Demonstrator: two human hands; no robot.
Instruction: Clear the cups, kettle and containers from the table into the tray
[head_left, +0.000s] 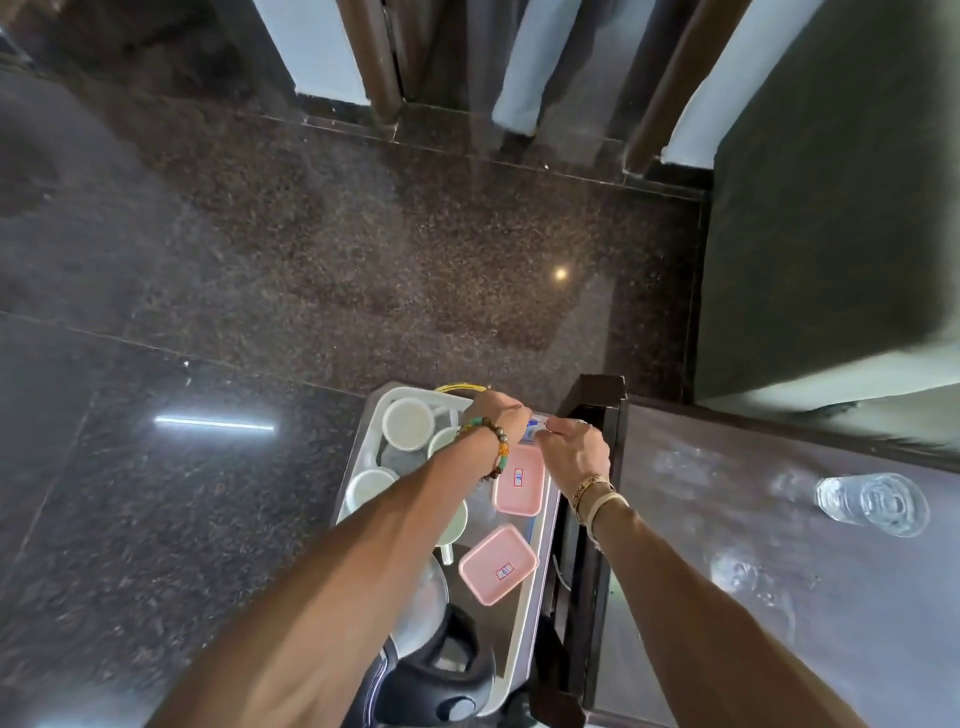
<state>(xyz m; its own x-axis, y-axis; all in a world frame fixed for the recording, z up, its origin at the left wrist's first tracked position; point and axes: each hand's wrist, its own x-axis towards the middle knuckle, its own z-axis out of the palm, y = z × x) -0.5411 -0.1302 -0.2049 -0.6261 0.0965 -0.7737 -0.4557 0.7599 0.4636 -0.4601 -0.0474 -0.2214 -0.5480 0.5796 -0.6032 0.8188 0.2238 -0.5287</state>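
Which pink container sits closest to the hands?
The far pink container, right beside the right hand; the other pink container lies nearer the kettle.

Floor (322, 249): dark speckled polished stone laid in large slabs, on which a long strip of light (214, 423) and a small round glint (560, 274) are reflected. Far side: pale wall panels (317, 47) are divided by brown wooden posts (382, 62). Right side: a dark wooden table (727, 545) with a dull, smeared top is set just beside a large dark block (831, 208).
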